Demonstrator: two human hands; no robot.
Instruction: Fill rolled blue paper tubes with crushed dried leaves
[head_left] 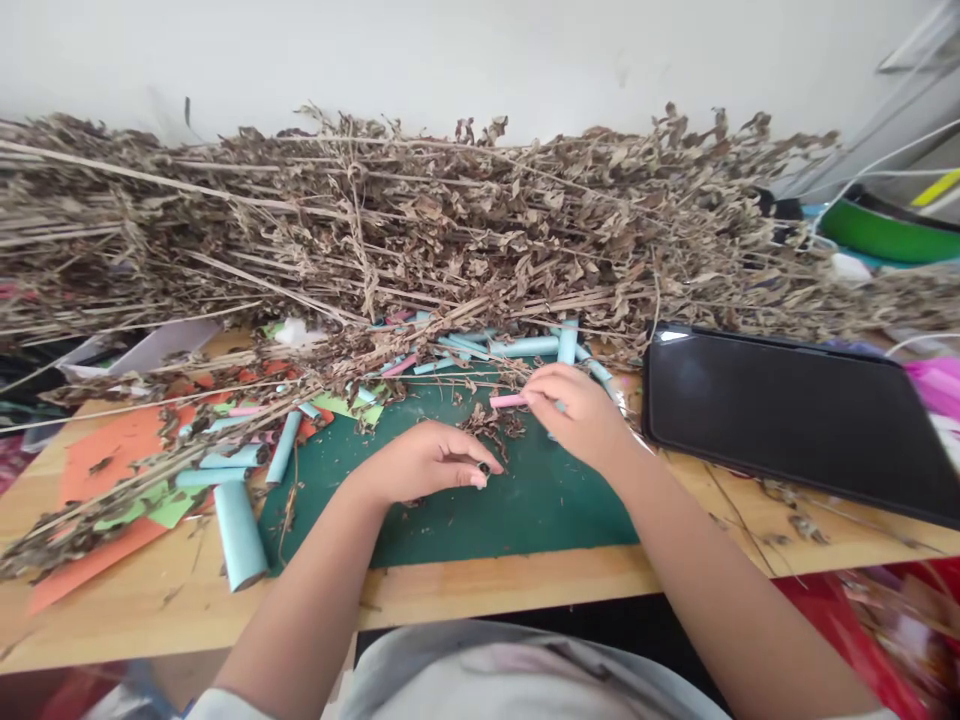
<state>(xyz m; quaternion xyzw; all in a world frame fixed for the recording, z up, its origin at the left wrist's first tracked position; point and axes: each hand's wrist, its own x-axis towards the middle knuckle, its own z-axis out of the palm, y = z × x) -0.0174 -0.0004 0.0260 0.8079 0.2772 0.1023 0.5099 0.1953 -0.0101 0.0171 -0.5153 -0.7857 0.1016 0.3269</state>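
Observation:
My left hand (427, 465) is closed in a pinch low over the green cutting mat (465, 530). Between its thumb and forefinger sits a small paper tube (484, 468) with a dark end; most of it is hidden by the fingers. To the right, my right hand (574, 410) grips a thin pink paper tube (508, 401) by one end, and the other end points left. Crumbled dry leaves (491, 422) lie on the mat between the hands. Behind them are several light blue paper tubes (525, 347) of different widths.
A thick heap of dried leafy stalks (450, 220) fills the back of the wooden table (480, 580) along the wall. A black tablet (780, 410) lies at the right. Orange paper (105, 450) and a wide blue tube (240, 535) are at the left.

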